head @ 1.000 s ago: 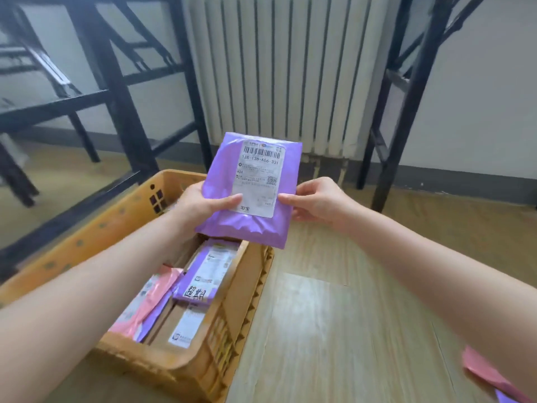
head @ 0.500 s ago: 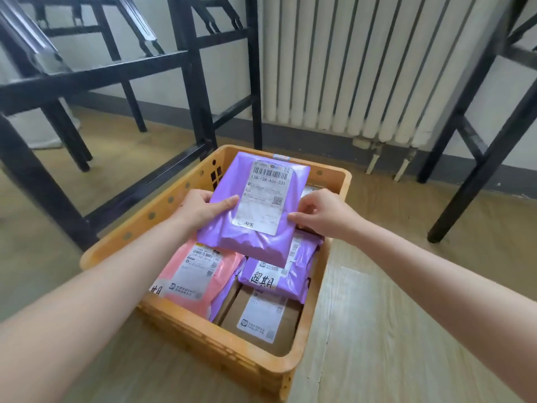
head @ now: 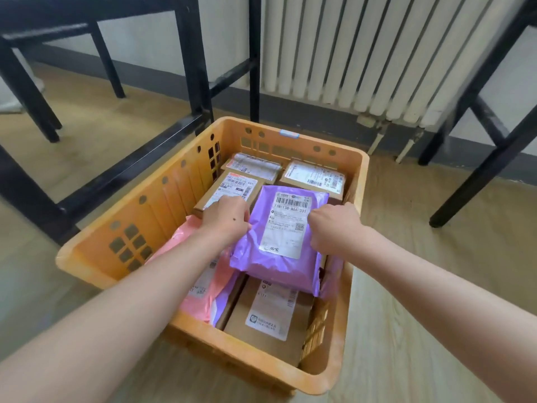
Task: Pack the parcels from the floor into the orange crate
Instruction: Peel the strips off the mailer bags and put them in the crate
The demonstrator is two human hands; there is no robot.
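Note:
A purple mailer bag [head: 279, 257] with a white shipping label lies inside the orange crate [head: 139, 228], on top of other parcels. My left hand [head: 225, 218] grips its left edge and my right hand [head: 334, 226] grips its right edge. Under and around it are a pink mailer [head: 200, 286], a brown box [head: 261, 324] at the near end and several labelled cardboard boxes [head: 313, 177] at the far end. My forearms hide part of the pink mailer.
Black metal frames [head: 197, 68] stand just left of and behind the crate, and another black frame [head: 476, 170] stands to the right. A white radiator [head: 363, 53] runs along the wall behind. Wooden floor [head: 421, 286] lies to the crate's right.
Both hands have carried the purple mailer from above the crate's rim down into the crate, onto the parcels. The camera has tipped down and closer over the crate.

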